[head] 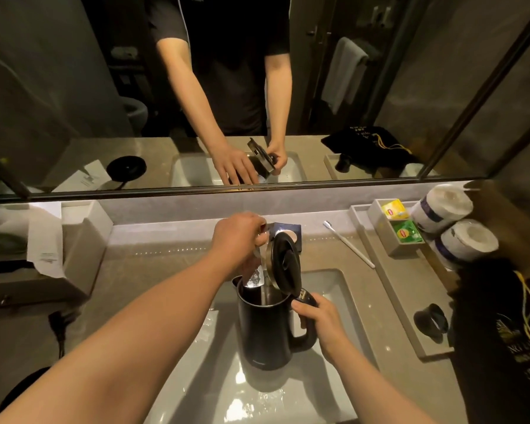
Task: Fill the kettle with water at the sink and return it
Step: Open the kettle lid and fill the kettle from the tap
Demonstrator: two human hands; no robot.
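Note:
A black electric kettle (265, 328) stands upright in the white sink basin (334, 295), its lid (283, 264) flipped up. My right hand (320, 322) grips the kettle's handle at the right. My left hand (237, 237) rests on the chrome tap (257, 270) behind the kettle, fingers closed over its lever. A thin stream of water runs from the spout down into the kettle's open mouth. The tap's base is hidden by my hand and the lid.
A toothbrush (349, 244) lies on the counter right of the tap. Further right, a grey tray (389, 280) carries tea bags, a black cup and toilet rolls (441, 206). A black bag (508, 332) sits at the right edge. A tissue box (83, 237) stands left. A mirror (74, 87) faces me.

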